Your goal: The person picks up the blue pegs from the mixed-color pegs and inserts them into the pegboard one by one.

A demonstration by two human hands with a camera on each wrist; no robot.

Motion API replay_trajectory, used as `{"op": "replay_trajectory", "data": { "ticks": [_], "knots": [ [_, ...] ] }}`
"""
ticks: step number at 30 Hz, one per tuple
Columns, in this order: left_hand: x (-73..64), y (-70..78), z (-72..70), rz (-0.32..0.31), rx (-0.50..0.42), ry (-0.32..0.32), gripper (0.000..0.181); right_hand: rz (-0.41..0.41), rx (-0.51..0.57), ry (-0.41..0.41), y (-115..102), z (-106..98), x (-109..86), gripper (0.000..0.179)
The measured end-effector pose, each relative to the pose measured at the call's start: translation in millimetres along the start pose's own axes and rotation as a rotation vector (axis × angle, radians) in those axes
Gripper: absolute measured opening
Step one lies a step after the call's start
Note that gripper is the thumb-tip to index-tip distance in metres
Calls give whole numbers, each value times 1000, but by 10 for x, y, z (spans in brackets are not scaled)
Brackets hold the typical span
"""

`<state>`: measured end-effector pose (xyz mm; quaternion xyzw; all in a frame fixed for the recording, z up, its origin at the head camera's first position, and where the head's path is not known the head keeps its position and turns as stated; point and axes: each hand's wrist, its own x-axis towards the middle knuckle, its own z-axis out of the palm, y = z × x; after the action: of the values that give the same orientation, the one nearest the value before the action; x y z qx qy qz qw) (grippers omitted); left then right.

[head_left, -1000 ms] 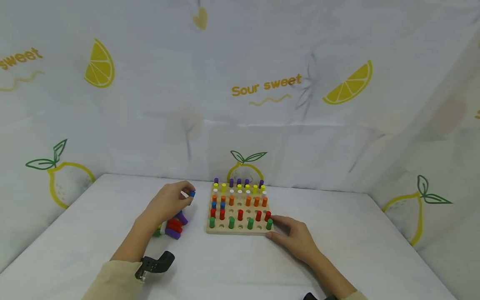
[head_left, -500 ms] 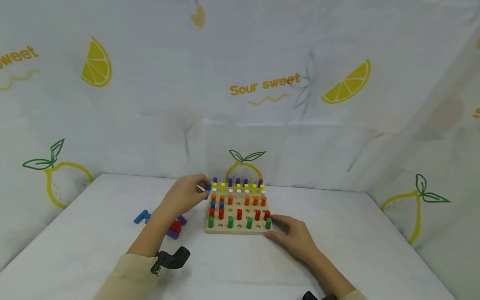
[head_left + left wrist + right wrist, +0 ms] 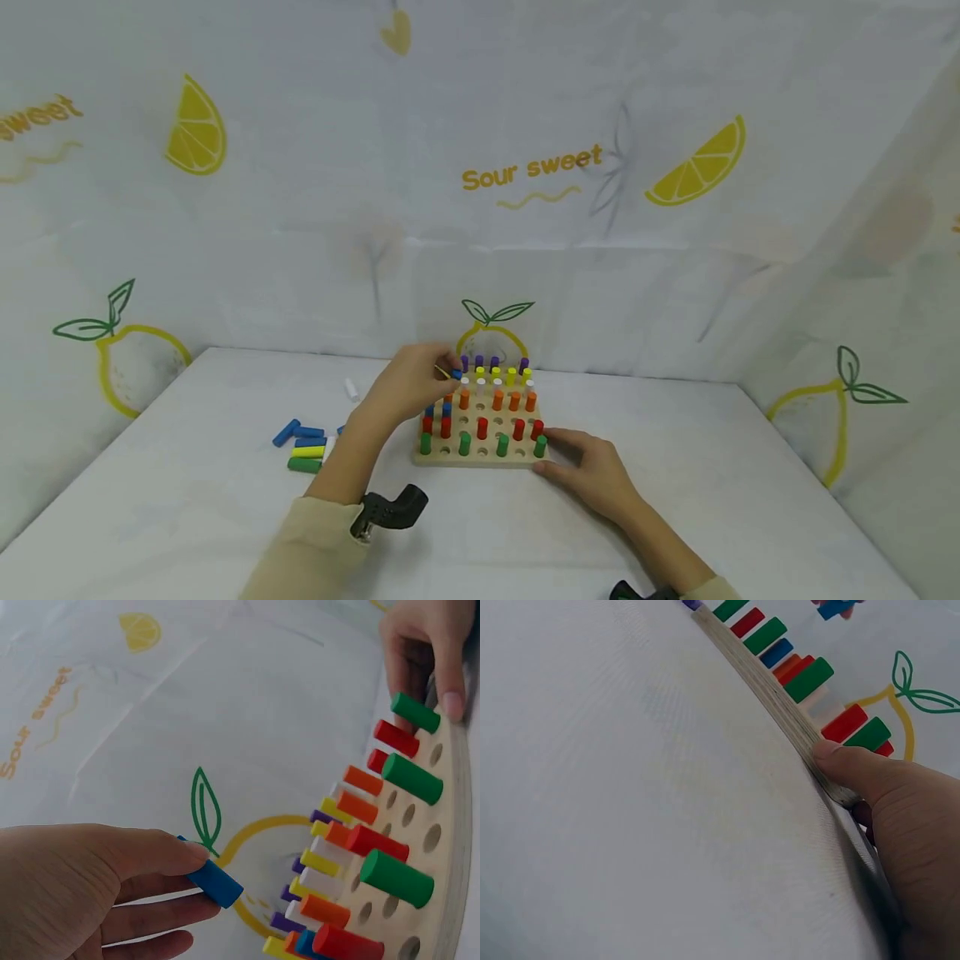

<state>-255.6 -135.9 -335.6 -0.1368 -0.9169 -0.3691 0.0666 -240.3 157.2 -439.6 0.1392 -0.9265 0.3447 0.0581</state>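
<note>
Over the left part of the wooden pegboard [image 3: 480, 461], my left hand [image 3: 411, 383] pinches a blue peg [image 3: 215, 883] between thumb and fingers. In the left wrist view the peg is tilted, apart from the pegs standing in the board. My right hand [image 3: 592, 475] grips the board's near right corner, its thumb [image 3: 832, 751] on the front edge. Rows of pegs stand in the board: green [image 3: 502, 445] at the front, then red [image 3: 482, 428], blue [image 3: 447, 409], orange [image 3: 498, 401], white, yellow and purple [image 3: 524, 364]. Several holes show between them. My left hand hides the board's far left corner.
Loose pegs lie on the white table left of the board, among them blue [image 3: 286, 432], yellow [image 3: 307, 452] and green [image 3: 304, 466] ones. A lone white peg [image 3: 351, 389] lies farther back. Behind the table hangs a white curtain [image 3: 330, 250] with lemon prints.
My left hand has moved right with the blue peg, from beside the loose pegs to over the board, uncovering more of the loose pegs. My right hand has stayed at the board's corner.
</note>
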Motion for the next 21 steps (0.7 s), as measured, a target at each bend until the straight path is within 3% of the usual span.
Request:
{"op": "replay_trajectory", "data": {
  "ticks": [5, 16, 21],
  "knots": [
    [29, 42, 119, -5, -74, -8, 12, 1, 28, -4, 19, -13, -13, 55],
    [52, -27, 253, 0, -3, -22, 24, -4, 27, -6, -8, 7, -15, 56],
    [38, -89, 279, -27, 18, -41, 23, -14, 31, 1, -4, 7, -28, 55]
  ]
}}
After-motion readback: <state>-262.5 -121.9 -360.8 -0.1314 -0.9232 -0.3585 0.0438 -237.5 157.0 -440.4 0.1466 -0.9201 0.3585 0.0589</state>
